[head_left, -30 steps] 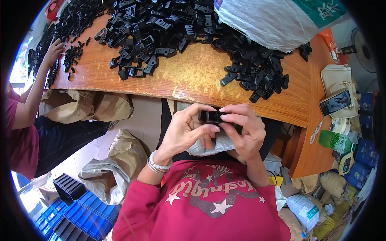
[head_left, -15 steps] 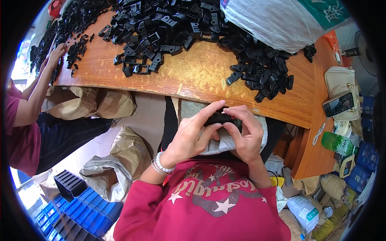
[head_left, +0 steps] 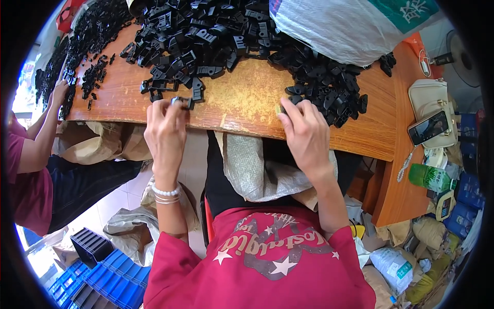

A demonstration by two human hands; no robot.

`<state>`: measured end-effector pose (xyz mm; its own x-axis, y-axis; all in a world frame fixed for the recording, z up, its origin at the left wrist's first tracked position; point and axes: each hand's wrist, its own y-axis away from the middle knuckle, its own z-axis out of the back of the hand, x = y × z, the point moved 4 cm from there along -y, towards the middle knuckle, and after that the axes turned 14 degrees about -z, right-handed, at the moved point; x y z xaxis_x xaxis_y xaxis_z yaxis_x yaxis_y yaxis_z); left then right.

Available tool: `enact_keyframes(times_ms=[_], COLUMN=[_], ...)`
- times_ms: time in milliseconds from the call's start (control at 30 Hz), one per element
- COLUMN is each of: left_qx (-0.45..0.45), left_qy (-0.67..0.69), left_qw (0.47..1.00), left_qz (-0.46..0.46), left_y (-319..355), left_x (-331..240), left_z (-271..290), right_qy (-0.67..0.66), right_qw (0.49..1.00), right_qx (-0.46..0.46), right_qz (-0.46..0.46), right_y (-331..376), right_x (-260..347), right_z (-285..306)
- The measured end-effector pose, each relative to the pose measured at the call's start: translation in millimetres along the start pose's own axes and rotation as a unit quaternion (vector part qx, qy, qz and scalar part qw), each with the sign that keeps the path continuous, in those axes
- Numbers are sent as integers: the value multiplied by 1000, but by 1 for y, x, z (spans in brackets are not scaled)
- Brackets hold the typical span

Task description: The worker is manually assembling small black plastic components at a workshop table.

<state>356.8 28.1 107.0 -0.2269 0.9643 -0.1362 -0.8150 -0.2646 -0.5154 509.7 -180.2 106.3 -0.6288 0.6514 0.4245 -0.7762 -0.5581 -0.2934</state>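
This is a small workshop. A big heap of black plastic parts [head_left: 216, 36] covers the wooden surface [head_left: 247, 98]. Sacks [head_left: 257, 165] hang below, blue crates [head_left: 103, 278] sit on the floor, and another person [head_left: 31, 154] sorts parts nearby.

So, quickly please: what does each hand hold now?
Left hand: closed on a small black plastic part.
Right hand: fingers curled at the black parts pile; whether it holds one cannot be told.
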Motion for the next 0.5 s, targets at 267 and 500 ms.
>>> enact_keyframes(times_ms=[267,500], left_qx=[-96,41], left_qy=[277,766], left_qw=[954,618], left_qz=[62,171], left_y=[19,9], left_x=[-24,-95], left_z=[-7,-23], right_qy=[-133,-272], right_qw=[989,958], right_qx=[-21,4], right_qz=[-56,-93], right_y=[18,26], right_x=[-5,-13], right_z=[-4,8])
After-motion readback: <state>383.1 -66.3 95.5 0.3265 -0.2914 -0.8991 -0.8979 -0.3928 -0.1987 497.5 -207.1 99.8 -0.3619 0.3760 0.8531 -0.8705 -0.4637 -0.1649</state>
